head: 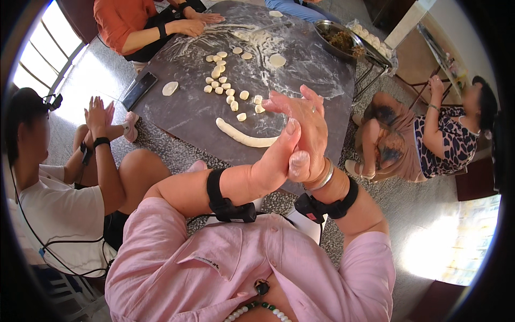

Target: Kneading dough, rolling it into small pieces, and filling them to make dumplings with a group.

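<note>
My left hand [275,161] and my right hand [316,129] are pressed together above the near side of the dark, floured table [181,120]. Whether anything lies between the palms is hidden. A ring and a silver bangle are on the right hand and wrist. Below the hands a curved dough rope [245,136] rests on the table, its right end partly covered by them. Farther back lie several small cut dough pieces [215,74], some round and some blocky. Flattened dough discs lie at left [170,88] and toward the back [277,60].
A metal bowl [322,28] with chopped filling stands at the back right, beside a tray of shaped dough [372,39]. A phone [139,91] lies on the left edge. People sit around: orange sleeve [120,24], white shirt [64,213], patterned top [446,137].
</note>
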The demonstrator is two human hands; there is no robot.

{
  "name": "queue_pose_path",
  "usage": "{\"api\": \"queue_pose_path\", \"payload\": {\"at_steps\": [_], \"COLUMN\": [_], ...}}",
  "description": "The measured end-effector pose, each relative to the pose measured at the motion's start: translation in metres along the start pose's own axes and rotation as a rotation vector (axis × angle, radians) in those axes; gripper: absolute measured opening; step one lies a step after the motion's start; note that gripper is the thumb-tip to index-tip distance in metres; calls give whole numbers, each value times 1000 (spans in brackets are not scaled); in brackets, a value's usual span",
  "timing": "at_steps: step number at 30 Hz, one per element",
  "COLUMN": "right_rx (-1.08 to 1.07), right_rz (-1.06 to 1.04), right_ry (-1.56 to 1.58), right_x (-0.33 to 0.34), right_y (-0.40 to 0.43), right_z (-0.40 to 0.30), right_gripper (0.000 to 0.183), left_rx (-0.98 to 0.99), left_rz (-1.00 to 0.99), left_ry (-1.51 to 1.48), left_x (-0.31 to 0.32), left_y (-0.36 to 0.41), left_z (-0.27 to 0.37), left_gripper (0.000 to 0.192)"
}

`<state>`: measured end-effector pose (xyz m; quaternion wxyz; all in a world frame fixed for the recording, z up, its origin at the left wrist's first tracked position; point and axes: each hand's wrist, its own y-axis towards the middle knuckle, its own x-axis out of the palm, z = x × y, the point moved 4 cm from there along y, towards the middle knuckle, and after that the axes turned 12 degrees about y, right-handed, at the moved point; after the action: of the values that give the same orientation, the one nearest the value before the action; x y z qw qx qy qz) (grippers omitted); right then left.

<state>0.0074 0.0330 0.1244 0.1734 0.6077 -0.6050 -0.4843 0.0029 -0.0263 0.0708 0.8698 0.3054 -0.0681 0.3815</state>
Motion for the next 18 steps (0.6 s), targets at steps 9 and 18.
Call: {"api": "queue_pose_path", "payload": {"at_steps": [9,18], "right_rx": [492,769], "right_rz": [253,679], "right_ry": [523,1210], "right_x": [-2,-22], "right_y": [1,-11], "right_z": [82,106], "right_gripper": [57,68], "left_rx": [-433,-490], "left_rz": [99,223], "left_ry": [-815,-225], "left_x": [-23,-21], "left_y": [49,41], "left_z": [-36,-38], "left_gripper": [71,51]}}
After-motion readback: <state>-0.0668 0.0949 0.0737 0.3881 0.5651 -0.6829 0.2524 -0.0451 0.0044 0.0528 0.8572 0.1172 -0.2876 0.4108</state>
